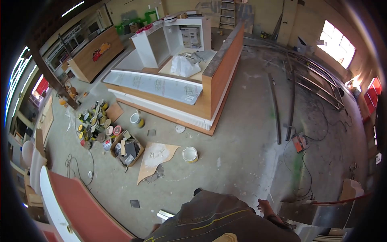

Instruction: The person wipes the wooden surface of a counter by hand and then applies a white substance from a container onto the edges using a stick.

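Observation:
My right hand [265,207] hangs out to the right of my body, low over the concrete floor, its fingers loosely apart and nothing in them. Close to that hand is the edge of a dark metal panel [296,210]. Only a sliver of my left hand [155,228] shows beside my dark shirt [213,213]; its fingers are hidden behind the cloth. Just above the left hand is a white strip-like piece [164,215], and I cannot tell whether the hand holds it. A rounded, wood-coloured end [226,238] pokes in at the bottom edge.
A wood-and-white counter [225,72] stands ahead. On the floor are an open bucket [190,154], a stained board [147,171], a box of scraps [137,159] and several paint cans [109,123]. Rightward lie metal bars [274,109], an orange machine [299,143] and cables. A red-and-white panel [74,193] is left.

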Available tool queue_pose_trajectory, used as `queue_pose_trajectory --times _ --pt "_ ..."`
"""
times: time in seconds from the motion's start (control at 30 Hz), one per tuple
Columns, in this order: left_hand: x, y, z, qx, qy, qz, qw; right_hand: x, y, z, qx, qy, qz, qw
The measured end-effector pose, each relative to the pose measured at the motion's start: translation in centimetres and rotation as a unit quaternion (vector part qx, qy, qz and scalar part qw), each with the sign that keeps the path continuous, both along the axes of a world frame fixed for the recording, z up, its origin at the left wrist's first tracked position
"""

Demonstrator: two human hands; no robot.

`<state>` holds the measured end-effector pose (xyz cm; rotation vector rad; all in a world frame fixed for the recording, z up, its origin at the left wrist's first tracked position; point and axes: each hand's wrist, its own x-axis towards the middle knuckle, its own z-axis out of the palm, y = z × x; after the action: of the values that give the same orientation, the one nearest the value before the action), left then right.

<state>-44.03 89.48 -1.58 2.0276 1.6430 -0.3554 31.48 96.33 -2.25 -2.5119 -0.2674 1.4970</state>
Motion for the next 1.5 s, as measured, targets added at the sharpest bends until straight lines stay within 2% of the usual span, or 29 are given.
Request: queue_pose_trajectory --times 0.03,0.07,0.1,0.13,0.2,0.23,0.27,0.3,0.33,0.37,0.43,0.5,0.53,0.6,0.83,0.87,0.93,0.97,1.1,1.17,1.2,1.23,1.27,1.3,1.33,1.37,1.4,1.43,1.5 --pt "-0.4 1.7 0.0 0.006 0.019 -0.041 0.999 -0.4 0.7 0.9 0.022 0.009 -0.015 1.0" --pt "-1.5 6.8 -0.2 -0.041 0.071 -0.046 0.996 -0.8 1.5 1.4 0.044 0.019 -0.03 0.998" --pt "-2.8 12.1 0.6 -0.034 0.125 -0.081 0.988 -1.3 2.4 1.6 0.046 0.02 -0.039 0.998" --pt "-3.2 17.6 0.5 -0.103 0.124 -0.012 0.987 -1.6 3.2 1.8 0.083 0.017 -0.064 0.994" --pt "-3.2 28.0 -0.6 -0.089 0.08 0.124 0.985 -2.1 4.8 2.1 0.137 0.02 -0.109 0.984" --pt "-2.8 32.9 -0.8 0.044 0.097 0.03 0.994 -2.5 5.4 2.3 0.137 0.02 -0.114 0.984" --pt "-1.1 37.5 -0.9 0.072 -0.053 0.258 0.962 -2.8 5.9 2.6 0.135 0.031 -0.095 0.986" --pt "0.5 42.5 -0.3 0.097 -0.092 0.244 0.961 -2.7 6.7 2.5 0.134 0.043 -0.074 0.987" --pt "3.1 46.9 1.3 0.108 -0.181 0.291 0.933 -2.4 6.7 1.3 0.134 0.037 -0.071 0.988" --pt "6.0 51.1 3.3 0.122 -0.217 0.268 0.931 -1.7 6.5 -0.6 0.115 0.038 -0.066 0.99" --pt "14.3 57.0 11.8 0.111 -0.352 0.281 0.886 -0.9 6.0 -2.8 0.085 0.025 -0.108 0.99" --pt "20.4 62.7 16.9 0.086 -0.413 0.246 0.873 1.7 6.3 -6.7 0.102 0.06 -0.14 0.983" --pt "23.0 64.9 18.8 0.092 -0.411 0.25 0.872 3.3 8.2 -7.1 0.108 0.06 -0.145 0.982" --pt "27.0 69.5 22.5 0.105 -0.441 0.15 0.879 6.4 12.4 -7.6 0.12 0.066 -0.155 0.978" --pt "34.5 83.3 32.1 0.196 -0.376 0.123 0.897 14.9 19.3 -4.7 0.126 0.073 -0.204 0.968" --pt "35.1 85.4 32.4 0.197 -0.376 0.129 0.896 16.6 22.1 -4.0 0.136 0.052 -0.21 0.967" --pt "35.9 90.1 32.1 0.182 -0.485 0.201 0.832 19.8 27.8 -3.6 0.166 0.017 -0.213 0.963" --pt "36.4 92.1 32.4 0.185 -0.483 0.203 0.831 21.3 30.2 -3.6 0.186 0.003 -0.212 0.959" --pt "37.5 100.5 32.7 0.247 -0.408 0.201 0.855 23.7 37.6 -1.8 0.216 -0.004 -0.242 0.946" --pt "35.3 107.5 29.8 0.289 -0.319 0.22 0.875 23.3 40.1 -0.9 0.209 0.003 -0.247 0.946" --pt "33.0 111.5 27.9 0.298 -0.309 0.189 0.883 22.9 40.9 -1.0 0.216 0.003 -0.242 0.946" --pt "31.7 115.4 26.6 0.305 -0.302 0.155 0.89 23.3 41.0 -2.5 0.193 0.013 -0.194 0.962" --pt "32.0 116.7 27.9 0.295 -0.295 0.161 0.894 23.1 41.4 -2.8 0.184 0.0 -0.167 0.969" --pt "30.2 120.3 26.6 0.27 -0.288 0.184 0.9 23.0 42.0 -3.5 0.175 -0.011 -0.14 0.974" --pt "28.8 124.3 25.3 0.265 -0.313 0.174 0.895 23.0 42.2 -3.7 0.174 -0.024 -0.165 0.971" --pt "28.3 125.8 24.1 0.345 -0.291 0.182 0.874 23.4 41.9 -5.0 0.153 -0.05 -0.119 0.98" --pt "27.2 128.7 22.8 0.326 -0.294 0.229 0.869 23.2 42.5 -5.6 0.132 -0.073 -0.073 0.986" --pt "25.9 131.5 21.2 0.302 -0.293 0.276 0.864 22.5 43.6 -4.7 0.131 -0.082 -0.097 0.983" --pt "23.6 134.3 19.3 0.358 -0.2 0.262 0.874 21.3 44.8 -0.8 0.046 -0.026 -0.151 0.987"
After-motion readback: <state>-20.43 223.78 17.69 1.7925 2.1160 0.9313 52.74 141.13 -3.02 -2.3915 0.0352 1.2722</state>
